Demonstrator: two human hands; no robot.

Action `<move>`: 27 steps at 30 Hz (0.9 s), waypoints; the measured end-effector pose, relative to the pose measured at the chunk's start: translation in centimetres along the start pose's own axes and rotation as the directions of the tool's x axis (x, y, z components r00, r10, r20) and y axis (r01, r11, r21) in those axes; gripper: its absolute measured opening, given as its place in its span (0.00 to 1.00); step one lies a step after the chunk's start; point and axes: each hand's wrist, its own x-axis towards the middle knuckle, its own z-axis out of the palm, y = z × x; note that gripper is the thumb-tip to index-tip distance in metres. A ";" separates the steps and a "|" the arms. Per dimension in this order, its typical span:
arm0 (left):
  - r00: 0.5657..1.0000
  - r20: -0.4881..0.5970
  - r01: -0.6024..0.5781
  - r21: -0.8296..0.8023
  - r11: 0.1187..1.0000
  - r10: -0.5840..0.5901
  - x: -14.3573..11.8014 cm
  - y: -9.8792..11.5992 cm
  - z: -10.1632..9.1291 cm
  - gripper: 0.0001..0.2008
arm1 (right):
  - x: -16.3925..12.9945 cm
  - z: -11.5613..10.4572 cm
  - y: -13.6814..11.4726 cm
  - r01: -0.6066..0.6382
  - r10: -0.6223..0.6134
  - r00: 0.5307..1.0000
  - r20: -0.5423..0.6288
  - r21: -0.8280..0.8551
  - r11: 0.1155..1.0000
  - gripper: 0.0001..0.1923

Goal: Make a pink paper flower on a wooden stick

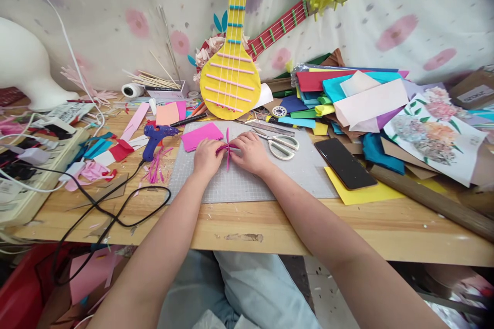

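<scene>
far to the left of the fingers a blue glue gun (pixel 156 138) lies on the counter (pixel 270 223), its black cord looping away. just left of the fingers is a flat pink paper sheet (pixel 201 136). the left hand (pixel 207 157) and the right hand (pixel 251 152) rest on a grey cutting mat (pixel 247 182). between them, the fingers of both hands are pressed together, pinching a small bunch of pink paper strips (pixel 227 148). just right of the fingers lie white scissors (pixel 280 144). further right sits a black phone (pixel 345 163) on yellow paper (pixel 360 194).

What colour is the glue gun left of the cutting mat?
Blue glue gun, clearest in the head view.
</scene>
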 end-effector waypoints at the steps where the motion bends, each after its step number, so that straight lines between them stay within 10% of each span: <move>1: 1.000 -0.002 0.005 0.007 1.000 -0.005 0.0 0.1 0.0 0.07 | 0.0 0.0 -0.2 -0.001 0.001 1.000 0.002 -0.014 1.000 0.13; 27: 0.992 0.094 -0.079 0.000 0.997 0.079 0.1 0.1 0.0 0.09 | 0.3 -0.3 1.7 0.114 -0.109 0.988 0.111 -0.047 0.992 0.12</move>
